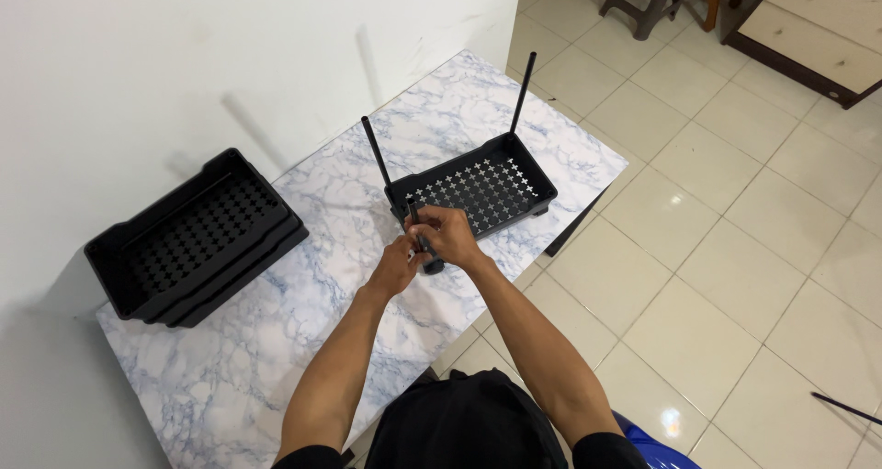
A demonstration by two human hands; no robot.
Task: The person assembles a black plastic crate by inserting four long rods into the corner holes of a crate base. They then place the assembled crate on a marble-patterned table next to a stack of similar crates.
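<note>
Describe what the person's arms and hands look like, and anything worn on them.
Both forearms are bare down to the left hand and right hand. No gloves, watch or rings are visible. Short black sleeves end near the upper arms at the bottom edge of the view.

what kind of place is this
Probably a room in a home: glossy tiled floor, a marble-patterned table against a plain white wall, and wooden furniture at the far end.

The perforated tray (482,192) with cross-shaped holes, its two upright poles (522,92) and the stacked trays (197,239) at left are black; the tabletop (303,313) is white-and-blue marble-patterned.
</note>
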